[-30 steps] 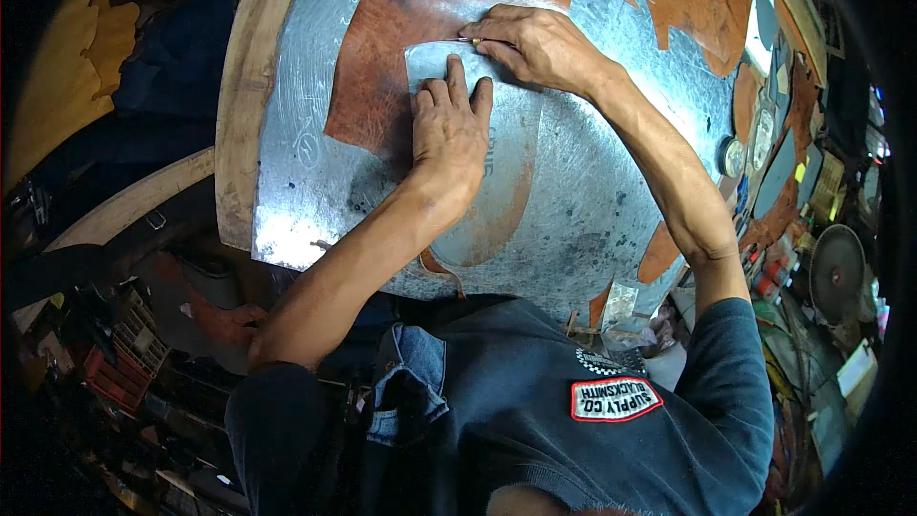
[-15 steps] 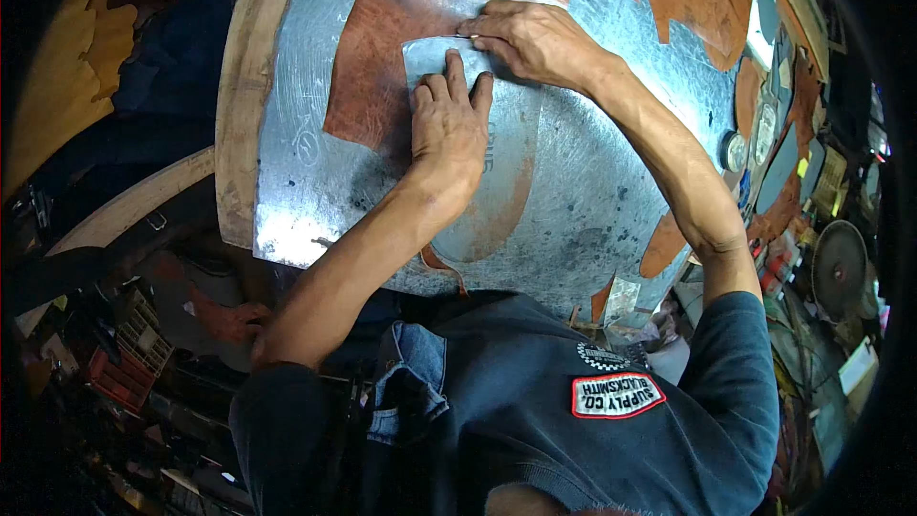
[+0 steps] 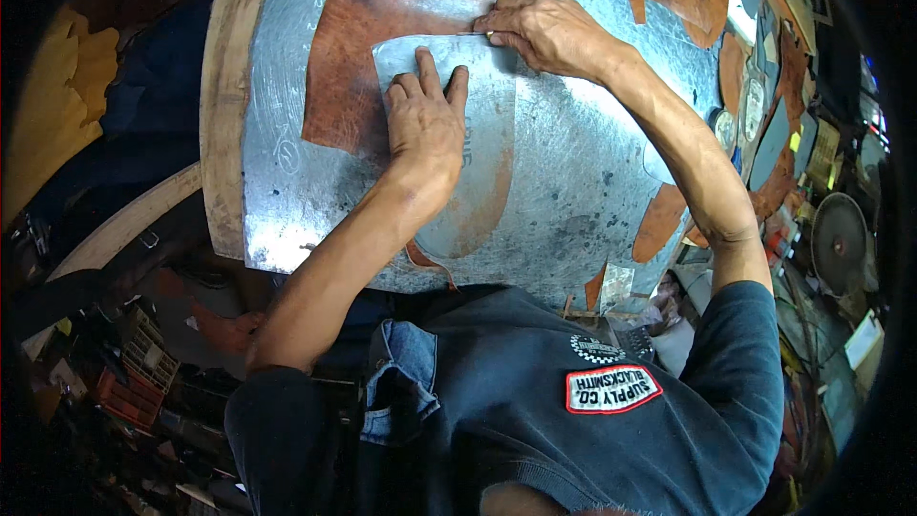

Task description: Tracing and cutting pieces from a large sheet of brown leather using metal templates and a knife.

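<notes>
A grey, thin template sheet [image 3: 492, 124] with a rounded near end and a rusty patch lies partly over a large piece of brown leather [image 3: 344, 67]. My left hand [image 3: 425, 124] rests flat on the template, its fingers spread and pressing near the far left corner. At the template's far edge, where it meets the leather, my right hand [image 3: 549, 35] is closed in a pinch. A small pale tip shows between its thumb and fingers; the rest of what it holds is hidden.
Underneath is a scratched metal sheet [image 3: 564, 191] on a worktop with a wooden edge [image 3: 224, 124]. Brown leather offcuts [image 3: 659, 222] lie at the right, near a round tin [image 3: 724, 124]. A round fan-like disc [image 3: 841, 244] stands far right, and yellow leather [image 3: 91, 76] hangs far left.
My right hand has slid rightward along the template's far edge. My left hand stays on the same spot of the template. The whole view has shifted slightly.
</notes>
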### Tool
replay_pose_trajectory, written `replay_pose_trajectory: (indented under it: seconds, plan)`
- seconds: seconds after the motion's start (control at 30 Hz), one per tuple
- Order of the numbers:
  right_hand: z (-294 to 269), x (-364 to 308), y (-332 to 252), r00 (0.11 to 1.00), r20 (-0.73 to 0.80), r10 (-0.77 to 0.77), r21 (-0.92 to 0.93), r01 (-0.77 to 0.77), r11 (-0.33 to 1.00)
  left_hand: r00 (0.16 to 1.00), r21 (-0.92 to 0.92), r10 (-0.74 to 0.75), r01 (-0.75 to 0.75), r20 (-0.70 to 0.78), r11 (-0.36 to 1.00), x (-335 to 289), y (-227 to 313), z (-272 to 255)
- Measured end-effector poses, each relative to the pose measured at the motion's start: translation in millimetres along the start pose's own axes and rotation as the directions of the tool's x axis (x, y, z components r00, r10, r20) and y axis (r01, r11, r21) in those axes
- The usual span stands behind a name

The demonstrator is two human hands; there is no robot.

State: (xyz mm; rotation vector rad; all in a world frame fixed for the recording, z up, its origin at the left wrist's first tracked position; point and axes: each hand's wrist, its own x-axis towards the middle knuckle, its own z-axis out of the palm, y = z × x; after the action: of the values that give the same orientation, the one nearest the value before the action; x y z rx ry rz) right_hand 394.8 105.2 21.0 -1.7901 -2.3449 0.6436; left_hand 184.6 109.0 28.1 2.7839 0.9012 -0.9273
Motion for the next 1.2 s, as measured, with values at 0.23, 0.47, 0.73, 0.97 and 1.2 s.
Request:
replay_pose_trajectory:
  seconds: [0.23,0.47,0.73,0.97,1.2]
  plan:
    - [2.5,-26.0,13.2,0.998,-0.042,0.038,0.014,-0.037,0.999,1.000,-0.042,-0.001,0.000,-0.008,0.999,0.1,0.9,0.9]
    - [8.7,-57.2,11.5,0.977,-0.066,0.201,0.037,-0.199,0.979,1.000,-0.048,0.011,-0.010,0.020,0.999,1.3,-1.5,-3.9]
    - [19.2,-73.8,4.4,0.940,-0.129,0.317,0.109,-0.304,0.946,0.998,-0.026,0.018,-0.016,0.064,1.000,0.0,-3.0,-10.2]
    - [22.6,-76.6,-5.5,0.905,-0.199,0.375,0.172,-0.345,0.923,0.997,-0.034,0.042,-0.040,0.063,0.999,-4.6,-1.3,-14.2]
    - [40.1,-139.3,-149.1,0.468,0.208,0.859,0.929,-0.368,-0.025,0.944,-0.273,0.219,-0.284,-0.247,0.919,-29.8,-19.2,17.0]
